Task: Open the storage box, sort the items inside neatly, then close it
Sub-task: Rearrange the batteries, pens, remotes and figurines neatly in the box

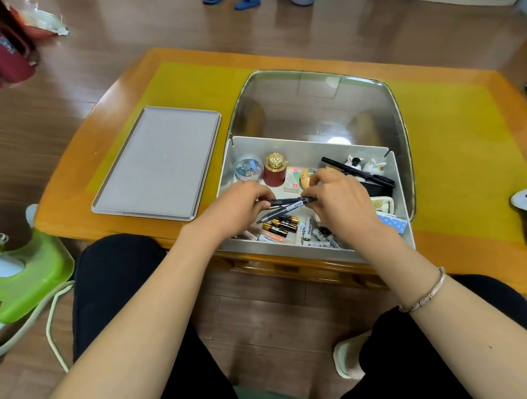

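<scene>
- Left hand [240, 202] and right hand [338, 199] each pinch an end of a bundle of dark pens [286, 204] held over the open storage box [314, 254]
- Batteries [280, 225] lie loose beneath the pens, by the near wall
- The box's grey lid [158, 162] lies flat on the table [462, 150], just left of the box

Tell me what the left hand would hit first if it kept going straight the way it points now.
The left hand points up and to the right, gripping dark pens. Straight on, it would probably meet the right hand first, which holds the pens' other ends; depth is unclear.
</scene>
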{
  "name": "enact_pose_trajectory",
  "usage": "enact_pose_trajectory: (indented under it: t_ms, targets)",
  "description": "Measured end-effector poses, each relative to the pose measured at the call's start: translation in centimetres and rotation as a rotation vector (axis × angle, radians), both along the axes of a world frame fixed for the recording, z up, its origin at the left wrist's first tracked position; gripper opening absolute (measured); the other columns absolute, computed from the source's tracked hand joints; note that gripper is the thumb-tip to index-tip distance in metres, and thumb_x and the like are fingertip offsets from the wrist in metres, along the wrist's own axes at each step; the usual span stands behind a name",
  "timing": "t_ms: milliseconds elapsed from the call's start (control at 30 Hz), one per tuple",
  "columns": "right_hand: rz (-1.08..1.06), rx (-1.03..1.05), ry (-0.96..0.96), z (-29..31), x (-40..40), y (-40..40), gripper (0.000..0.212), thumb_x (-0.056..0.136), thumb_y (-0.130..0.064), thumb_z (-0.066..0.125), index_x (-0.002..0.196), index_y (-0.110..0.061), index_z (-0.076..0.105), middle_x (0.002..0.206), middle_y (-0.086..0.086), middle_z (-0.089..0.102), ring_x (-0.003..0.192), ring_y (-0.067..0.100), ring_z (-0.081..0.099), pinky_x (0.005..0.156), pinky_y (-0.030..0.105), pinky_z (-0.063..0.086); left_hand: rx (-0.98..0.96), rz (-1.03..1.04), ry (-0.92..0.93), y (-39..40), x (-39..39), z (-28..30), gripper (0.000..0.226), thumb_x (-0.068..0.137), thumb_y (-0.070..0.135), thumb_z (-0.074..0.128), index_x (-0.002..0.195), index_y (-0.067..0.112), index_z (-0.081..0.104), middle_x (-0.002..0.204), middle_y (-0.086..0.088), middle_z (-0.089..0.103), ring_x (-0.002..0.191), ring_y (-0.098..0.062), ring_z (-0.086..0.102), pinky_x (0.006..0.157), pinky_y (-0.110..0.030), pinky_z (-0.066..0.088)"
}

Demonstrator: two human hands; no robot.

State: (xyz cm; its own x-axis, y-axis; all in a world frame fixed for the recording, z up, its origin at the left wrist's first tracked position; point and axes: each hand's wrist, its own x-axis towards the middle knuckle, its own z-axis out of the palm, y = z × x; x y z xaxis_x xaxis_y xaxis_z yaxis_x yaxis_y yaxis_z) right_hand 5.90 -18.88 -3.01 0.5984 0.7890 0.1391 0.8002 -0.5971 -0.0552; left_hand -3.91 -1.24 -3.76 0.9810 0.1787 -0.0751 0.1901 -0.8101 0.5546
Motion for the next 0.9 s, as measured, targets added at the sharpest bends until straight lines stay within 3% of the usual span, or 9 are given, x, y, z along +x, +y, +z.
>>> enact_pose_trajectory:
  t_ms: [100, 167, 233, 367, 500, 633, 733, 900]
  targets:
    - [-0.023, 0.004, -0.040, 0.3, 0.9, -1.2, 0.022, 0.094, -0.026, 0.054, 0.108, -0.022, 0.070, 0.104, -0.001, 0.068, 0.098, 0.026, 0.053, 0.077, 0.035, 0.036, -0.028, 0.041, -0.079, -0.4, 0.8, 0.4, 0.026, 0.095, 0.024, 0.057, 0.120, 0.023, 0.062, 0.120, 0.001, 0.061, 0.109, -0.015, 0.051, 0.089, -0.028, 0.043]
    - [-0.131, 0.053, -0.082, 0.8, 1.7, -2.4, 0.020, 0.092, -0.026, 0.056, 0.106, -0.020, 0.070, 0.099, 0.004, 0.069, 0.094, 0.029, 0.057, 0.078, 0.037, 0.040, 0.051, 0.154, -0.121, -0.1, 1.2, 0.4, 0.039, 0.094, 0.035, 0.056, 0.132, 0.025, 0.050, 0.132, -0.002, 0.053, 0.122, -0.023, 0.042, 0.099, -0.038, 0.037]
    - [-0.276, 0.104, -0.125, 1.3, 2.6, -3.8, 0.018, 0.090, -0.025, 0.057, 0.100, -0.018, 0.070, 0.093, 0.009, 0.069, 0.089, 0.033, 0.061, 0.072, 0.037, 0.042, 0.180, 0.292, -0.142, 0.5, 1.1, 0.1, 0.048, 0.094, 0.038, 0.055, 0.139, 0.023, 0.042, 0.137, -0.009, 0.046, 0.125, -0.029, 0.037, 0.099, -0.043, 0.034]
    - [-0.558, 0.088, -0.090, 1.4, 4.8, -6.1, 0.018, 0.091, -0.027, 0.058, 0.095, -0.014, 0.069, 0.095, 0.015, 0.066, 0.086, 0.036, 0.062, 0.063, 0.032, 0.035, 0.308, 0.429, -0.105, 1.9, 0.4, -1.2, 0.055, 0.093, 0.024, 0.058, 0.142, 0.015, 0.035, 0.141, -0.016, 0.038, 0.126, -0.036, 0.034, 0.098, -0.048, 0.034]
    - [-0.647, 0.005, 0.012, 1.0, 5.8, -6.5, 0.026, 0.087, -0.033, 0.063, 0.102, -0.012, 0.069, 0.106, 0.017, 0.061, 0.095, 0.037, 0.061, 0.070, 0.034, 0.041, 0.201, 0.426, -0.029, 2.4, 0.2, -2.3, 0.065, 0.092, 0.014, 0.054, 0.148, 0.013, 0.021, 0.144, -0.018, 0.032, 0.127, -0.039, 0.035, 0.097, -0.052, 0.038]
    - [-0.648, 0.055, 0.038, 1.1, 5.7, -6.4, 0.032, 0.087, -0.037, 0.064, 0.108, -0.012, 0.067, 0.111, 0.016, 0.059, 0.098, 0.038, 0.060, 0.076, 0.038, 0.046, -0.014, 0.374, -0.058, 2.9, 0.3, -2.9, 0.076, 0.092, 0.009, 0.054, 0.152, 0.023, 0.010, 0.142, -0.014, 0.041, 0.126, -0.033, 0.044, 0.099, -0.052, 0.044]
    - [-0.632, 0.050, 0.049, 1.2, 5.8, -6.6, 0.028, 0.088, -0.032, 0.063, 0.111, -0.015, 0.066, 0.114, 0.016, 0.057, 0.101, 0.039, 0.058, 0.079, 0.039, 0.045, -0.164, 0.358, -0.097, 3.1, 0.4, -3.0, 0.086, 0.089, 0.003, 0.056, 0.153, 0.030, 0.006, 0.142, -0.009, 0.042, 0.127, -0.027, 0.045, 0.100, -0.045, 0.045]
    - [-0.603, 0.082, 0.123, 1.1, 6.3, -6.8, 0.019, 0.089, -0.029, 0.063, 0.104, -0.020, 0.069, 0.111, 0.013, 0.060, 0.098, 0.036, 0.058, 0.071, 0.034, 0.040, -0.228, 0.416, -0.148, 3.0, 0.5, -3.8, 0.085, 0.089, 0.000, 0.058, 0.153, 0.030, 0.010, 0.135, -0.006, 0.049, 0.119, -0.022, 0.050, 0.084, -0.030, 0.043]
